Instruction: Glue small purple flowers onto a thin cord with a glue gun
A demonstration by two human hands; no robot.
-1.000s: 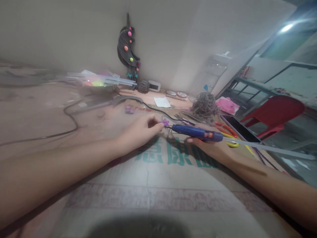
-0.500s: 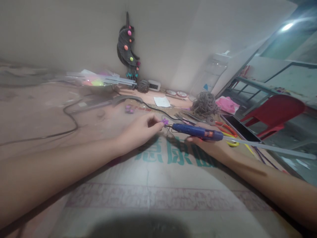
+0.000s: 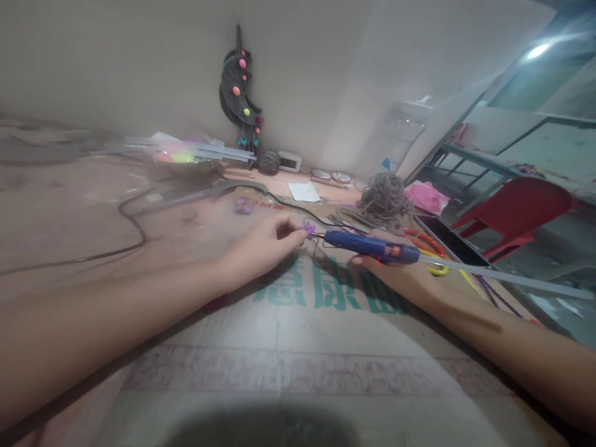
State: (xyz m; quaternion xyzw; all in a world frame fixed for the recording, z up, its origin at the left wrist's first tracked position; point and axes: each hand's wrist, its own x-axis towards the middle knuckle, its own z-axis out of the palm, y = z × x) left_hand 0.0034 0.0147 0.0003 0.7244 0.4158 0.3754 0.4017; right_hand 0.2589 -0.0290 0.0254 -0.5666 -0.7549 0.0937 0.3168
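Between thumb and fingers, my left hand [image 3: 277, 239] pinches a small purple flower-like piece [image 3: 308, 230]. My right hand [image 3: 379, 264] is wrapped round a blue hot glue gun [image 3: 367, 244], whose metal nozzle points left and meets or nearly meets the purple piece. A long translucent glue stick [image 3: 503, 274] juts from the gun's back end. Below the nozzle hangs or lies a thin grey cord [image 3: 320, 253]. Both hands are above a cardboard sheet [image 3: 298, 332] printed with green characters.
Scissors with red and yellow handles [image 3: 437, 270] and a phone [image 3: 451, 241] lie right of my right hand. Behind are a grey yarn heap [image 3: 386, 197], a clear bottle [image 3: 395, 139] and white paper [image 3: 304, 191]. A black cable [image 3: 139, 226] crosses the left side. A crescent ornament [image 3: 235, 90] hangs on the wall.
Hardly anything differs. My left hand, the purple piece and the glue gun keep almost the same places, and the grey cord beneath the nozzle has shifted slightly.
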